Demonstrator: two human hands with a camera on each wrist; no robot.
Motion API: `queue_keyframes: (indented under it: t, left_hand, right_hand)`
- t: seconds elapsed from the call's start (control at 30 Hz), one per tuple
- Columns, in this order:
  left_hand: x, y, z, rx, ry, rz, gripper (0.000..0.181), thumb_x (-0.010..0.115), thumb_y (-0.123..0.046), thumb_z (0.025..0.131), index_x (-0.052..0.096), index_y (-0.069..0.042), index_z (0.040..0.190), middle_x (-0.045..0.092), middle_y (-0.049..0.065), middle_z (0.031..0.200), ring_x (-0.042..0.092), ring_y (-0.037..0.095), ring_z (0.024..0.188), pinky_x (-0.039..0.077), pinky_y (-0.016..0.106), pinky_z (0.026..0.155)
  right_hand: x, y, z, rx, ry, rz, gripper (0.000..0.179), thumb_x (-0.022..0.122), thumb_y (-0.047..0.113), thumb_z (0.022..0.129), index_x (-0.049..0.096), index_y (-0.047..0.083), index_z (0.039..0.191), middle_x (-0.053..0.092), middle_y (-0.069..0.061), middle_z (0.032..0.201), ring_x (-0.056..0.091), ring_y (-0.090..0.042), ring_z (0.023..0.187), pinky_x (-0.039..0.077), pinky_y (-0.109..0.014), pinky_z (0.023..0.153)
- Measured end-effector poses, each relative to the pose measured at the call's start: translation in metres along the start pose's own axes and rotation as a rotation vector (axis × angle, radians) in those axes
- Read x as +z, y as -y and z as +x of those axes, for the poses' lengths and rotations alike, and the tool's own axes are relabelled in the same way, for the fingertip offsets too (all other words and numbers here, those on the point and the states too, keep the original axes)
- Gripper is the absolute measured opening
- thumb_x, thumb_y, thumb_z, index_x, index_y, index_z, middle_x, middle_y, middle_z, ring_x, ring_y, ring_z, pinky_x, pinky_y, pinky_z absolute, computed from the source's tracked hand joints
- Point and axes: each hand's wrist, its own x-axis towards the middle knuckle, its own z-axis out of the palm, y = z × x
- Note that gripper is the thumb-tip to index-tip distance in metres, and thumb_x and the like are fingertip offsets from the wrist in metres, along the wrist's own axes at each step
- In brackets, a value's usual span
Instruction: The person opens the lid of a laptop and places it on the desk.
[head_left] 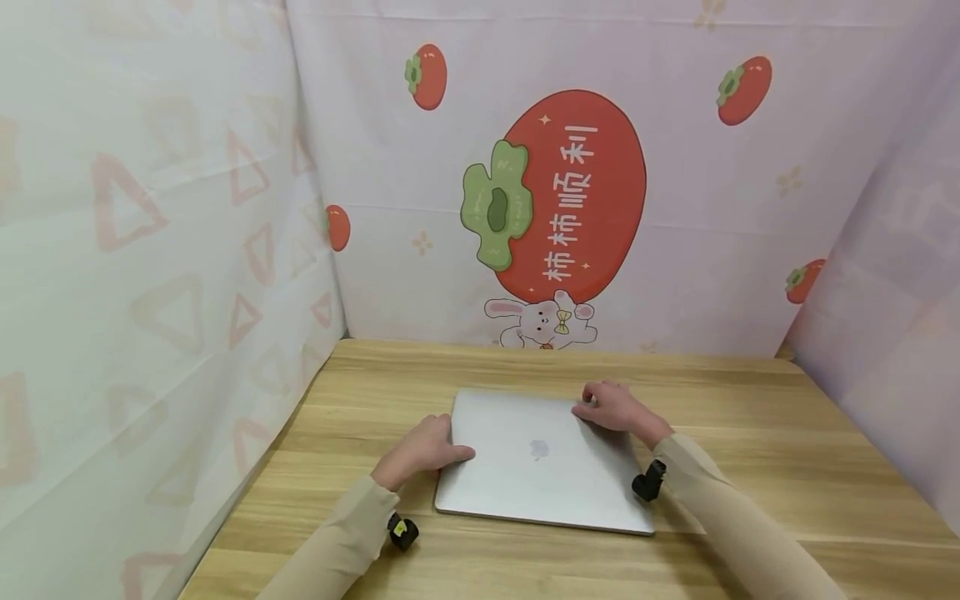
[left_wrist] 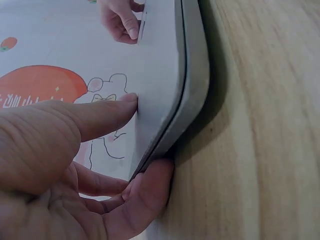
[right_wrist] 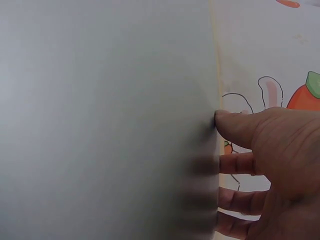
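Note:
A closed silver laptop (head_left: 517, 487) with a fruit-shaped logo on its lid lies on the wooden table. My left hand (head_left: 426, 448) grips its left edge. In the left wrist view, the thumb of the left hand (left_wrist: 55, 140) rests on the lid, and curled fingers reach the side of the laptop (left_wrist: 196, 75) near a rounded corner. At the far right corner, my right hand (head_left: 615, 407) holds the laptop. In the right wrist view, the right hand (right_wrist: 285, 160) has its thumb on the lid's edge; the other fingertips are hidden behind the laptop (right_wrist: 100, 115).
The wooden table (head_left: 390, 375) extends around the laptop. Behind it hangs a white cloth (head_left: 390, 300) printed with red fruit and a rabbit. Patterned cloths stand at the left (head_left: 187, 250) and right (head_left: 885, 292). Small black devices (head_left: 649, 482) are strapped at both wrists.

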Motion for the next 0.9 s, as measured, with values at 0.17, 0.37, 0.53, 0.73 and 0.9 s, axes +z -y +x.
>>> queue_keyframes:
  t: [0.17, 0.37, 0.53, 0.73, 0.9]
  left_hand:
    - [-0.002, 0.001, -0.003, -0.008, -0.005, -0.029, 0.042, 0.072, -0.035, 0.079, 0.056, 0.002, 0.09, 0.056, 0.008, 0.066, 0.054, 0.015, 0.048, 0.045, 0.027, 0.042]
    - [-0.002, 0.002, -0.003, -0.006, -0.006, -0.054, 0.04, 0.071, -0.034, 0.08, 0.055, 0.001, 0.09, 0.056, 0.008, 0.066, 0.055, 0.015, 0.045, 0.045, 0.026, 0.039]
    - [-0.002, 0.002, -0.003, -0.005, -0.003, -0.053, 0.039, 0.071, -0.033, 0.08, 0.056, 0.002, 0.09, 0.057, 0.008, 0.065, 0.055, 0.015, 0.044, 0.044, 0.026, 0.038]
    - [-0.006, 0.0, -0.006, -0.011, 0.011, -0.059, 0.038, 0.072, -0.032, 0.079, 0.056, 0.002, 0.087, 0.057, 0.009, 0.065, 0.056, 0.016, 0.043, 0.047, 0.028, 0.038]
    - [-0.006, 0.002, -0.007, -0.015, 0.023, -0.057, 0.041, 0.072, -0.033, 0.079, 0.055, 0.002, 0.09, 0.057, 0.009, 0.067, 0.056, 0.017, 0.044, 0.047, 0.028, 0.039]
  right_hand:
    - [-0.001, 0.006, 0.0, 0.001, 0.007, 0.013, 0.028, 0.062, 0.036, 0.088, 0.062, 0.009, 0.095, 0.059, -0.002, 0.083, 0.046, -0.022, 0.08, 0.032, -0.04, 0.076]
    - [0.0, 0.008, 0.0, 0.019, 0.012, 0.01, 0.027, 0.063, 0.036, 0.087, 0.061, 0.01, 0.094, 0.058, -0.002, 0.083, 0.045, -0.022, 0.081, 0.032, -0.041, 0.078]
    - [0.001, 0.009, 0.001, 0.014, 0.014, 0.012, 0.025, 0.063, 0.035, 0.087, 0.061, 0.01, 0.092, 0.057, -0.002, 0.081, 0.045, -0.022, 0.079, 0.032, -0.041, 0.077]
    - [0.0, 0.011, 0.0, 0.005, 0.02, 0.014, 0.025, 0.063, 0.034, 0.087, 0.06, 0.01, 0.091, 0.056, -0.002, 0.08, 0.045, -0.022, 0.079, 0.032, -0.042, 0.076]
    - [0.001, 0.014, 0.001, 0.024, 0.024, 0.016, 0.025, 0.063, 0.035, 0.087, 0.061, 0.01, 0.092, 0.056, -0.002, 0.082, 0.045, -0.022, 0.081, 0.033, -0.04, 0.075]
